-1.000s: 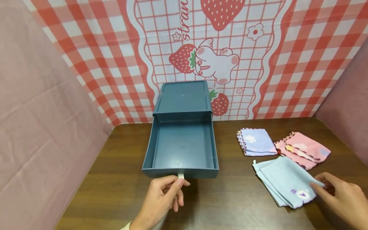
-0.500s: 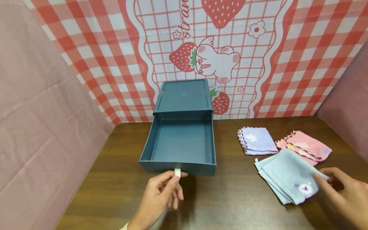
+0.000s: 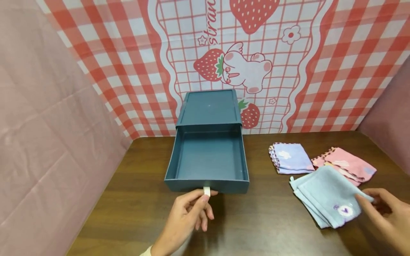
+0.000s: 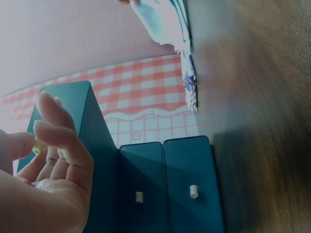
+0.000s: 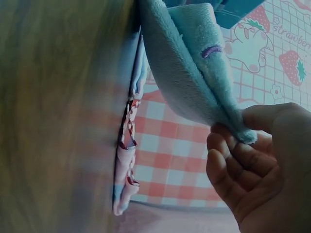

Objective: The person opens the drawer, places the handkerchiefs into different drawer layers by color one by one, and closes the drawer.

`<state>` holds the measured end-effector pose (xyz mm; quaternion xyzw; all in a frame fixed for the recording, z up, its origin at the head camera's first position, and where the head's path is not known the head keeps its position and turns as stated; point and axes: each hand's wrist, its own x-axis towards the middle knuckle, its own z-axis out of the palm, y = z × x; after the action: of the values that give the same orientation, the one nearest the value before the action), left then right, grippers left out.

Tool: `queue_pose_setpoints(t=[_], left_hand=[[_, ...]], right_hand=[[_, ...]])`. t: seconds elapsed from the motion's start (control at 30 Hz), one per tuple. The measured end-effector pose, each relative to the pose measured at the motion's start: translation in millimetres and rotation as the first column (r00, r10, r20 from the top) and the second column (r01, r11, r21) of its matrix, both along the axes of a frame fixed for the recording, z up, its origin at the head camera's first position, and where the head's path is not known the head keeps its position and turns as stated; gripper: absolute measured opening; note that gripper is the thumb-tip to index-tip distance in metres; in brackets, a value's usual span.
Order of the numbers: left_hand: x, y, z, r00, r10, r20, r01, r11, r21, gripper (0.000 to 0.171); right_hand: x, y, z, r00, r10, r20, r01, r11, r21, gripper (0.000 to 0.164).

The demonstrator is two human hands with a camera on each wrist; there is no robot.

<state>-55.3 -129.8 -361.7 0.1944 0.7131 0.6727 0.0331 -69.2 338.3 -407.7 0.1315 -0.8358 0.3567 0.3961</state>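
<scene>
Two pinches are ours: left hand [image 3: 189,213] on the drawer tab [image 3: 206,191], right hand [image 3: 387,213] on the blue cloth [image 3: 330,193] over the surface [image 3: 256,220]. Corner-only support, we judge, could loosen its folds.

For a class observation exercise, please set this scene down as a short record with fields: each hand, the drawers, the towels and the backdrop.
Left hand: pinches the white pull tab of the top drawer
Right hand: pinches a corner of the light blue towel
Top drawer: pulled open
Lower drawers: two, closed
Lavender towel: folded, on the wooden table
Pink towel: folded, on the table, partly hidden by the light blue one
Backdrop: red-and-white checked fabric with strawberries
</scene>
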Motion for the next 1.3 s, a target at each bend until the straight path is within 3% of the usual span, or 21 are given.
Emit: queue_pose_setpoints(t=[0.13,0.23,0.33,0.67,0.93,1.3], left_hand=[[0.4,-1,-2.6,1.0,0.003,-0.015,-0.003,1.0,-0.014,0.027],[0.3,-3,-4.5,1.0,0.009,-0.03,-0.01,1.0,-0.019,0.026],[0.3,-4,-6.4,0.999,0.008,-0.04,-0.008,1.0,-0.002,0.026],[1.3,-2,-8.1,0.999,0.0,-0.04,0.0,1.0,0.017,0.025],[1.7,-3,-7.4,0.999,0.015,-0.028,-0.014,1.0,0.017,0.025],[2.6,0,-4.1,1.0,0.013,0.009,-0.013,1.0,-0.008,0.027]], right_hand=[[1.9,-5,3.5,0.999,0.021,-0.035,-0.02,1.0,0.02,0.005],[2.2,-9,8.9,0.998,0.024,-0.062,-0.02,0.998,0.067,0.02],[1.8,-13,14.5,0.995,0.037,-0.09,-0.028,0.995,0.1,0.024],[7.4,-25,29.4,0.977,0.123,-0.173,-0.11,0.99,0.083,0.054],[9.4,-36,46.4,0.97,0.106,-0.217,-0.071,0.984,0.162,0.058],[16.8,-57,71.5,0.949,0.179,-0.26,-0.154,0.982,0.113,0.063]])
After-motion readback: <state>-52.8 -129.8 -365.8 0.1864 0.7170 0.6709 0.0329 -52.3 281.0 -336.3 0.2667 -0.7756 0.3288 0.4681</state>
